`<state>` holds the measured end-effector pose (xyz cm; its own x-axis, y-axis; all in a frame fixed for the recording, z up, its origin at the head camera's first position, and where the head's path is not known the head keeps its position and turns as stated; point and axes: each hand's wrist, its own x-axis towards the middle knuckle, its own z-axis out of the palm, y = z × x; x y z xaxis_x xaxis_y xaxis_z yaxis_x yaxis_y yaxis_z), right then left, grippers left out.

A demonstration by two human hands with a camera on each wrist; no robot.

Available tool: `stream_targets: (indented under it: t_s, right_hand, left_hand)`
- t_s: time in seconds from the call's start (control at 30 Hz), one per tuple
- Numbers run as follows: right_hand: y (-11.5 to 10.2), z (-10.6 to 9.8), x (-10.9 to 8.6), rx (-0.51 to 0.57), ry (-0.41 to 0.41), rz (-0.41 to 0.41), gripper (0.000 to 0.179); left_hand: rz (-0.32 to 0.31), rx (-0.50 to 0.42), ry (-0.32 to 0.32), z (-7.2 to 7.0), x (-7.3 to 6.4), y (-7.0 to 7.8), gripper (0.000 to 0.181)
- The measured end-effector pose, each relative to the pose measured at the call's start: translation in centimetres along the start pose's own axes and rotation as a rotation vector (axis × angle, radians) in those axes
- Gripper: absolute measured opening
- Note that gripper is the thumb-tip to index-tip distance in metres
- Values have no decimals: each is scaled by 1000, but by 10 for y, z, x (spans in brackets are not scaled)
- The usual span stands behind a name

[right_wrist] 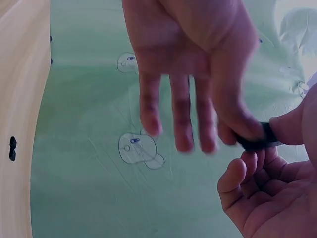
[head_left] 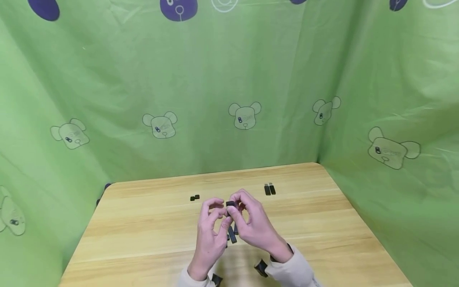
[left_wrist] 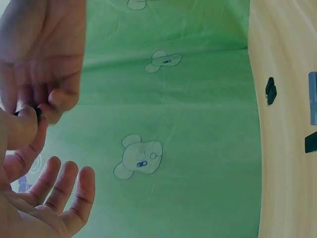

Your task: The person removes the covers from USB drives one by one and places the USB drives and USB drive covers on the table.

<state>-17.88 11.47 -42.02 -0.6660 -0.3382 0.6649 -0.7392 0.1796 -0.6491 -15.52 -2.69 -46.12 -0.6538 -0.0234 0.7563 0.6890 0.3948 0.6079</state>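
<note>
Both hands meet above the wooden table (head_left: pixel 143 223). My left hand (head_left: pixel 211 233) and my right hand (head_left: pixel 256 225) pinch a small black USB flash drive (head_left: pixel 230 203) between thumbs and fingers. Fingertips cover much of it, so I cannot tell whether its cap is on. In the right wrist view, the dark drive (right_wrist: pixel 255 143) is blurred between the thumbs; the other left-hand fingers extend loosely. Below the hands lie several dark sticks (head_left: pixel 232 235), partly hidden by the fingers.
Toward the back right lie two black USB drives (head_left: pixel 267 189) side by side, their metal plugs bare. Two small black caps (head_left: pixel 195 197) sit at the back left. A green curtain (head_left: pixel 201 79) with bear prints surrounds the table's back and sides.
</note>
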Motion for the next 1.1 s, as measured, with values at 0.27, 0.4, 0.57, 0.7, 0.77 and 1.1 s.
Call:
stream_targets:
  t_s: [0.27,0.4,0.57,0.7,0.77,1.1]
  right_hand:
    - [2,4,-6,12,10,15,13]
    - [2,2,-5,14,8,20,11]
    - [1,-1,-5,9,16,16,11]
    - [1,0,-5,2,19,20,11]
    - [1,0,-6,-1,20,27,11]
    - [2,8,-12,39,15,88,8]
  left_hand:
    - [27,-15,-1,9,-3,1,13]
    - [17,-10,-9,9,-2,2,12]
    - [8,-5,-22,9,-1,3,11]
    - [-9,-1,-32,8,-2,3,10]
    - [-17,4,-37,8,-2,3,8]
    - [-74,32,-37,4,-7,3,7]
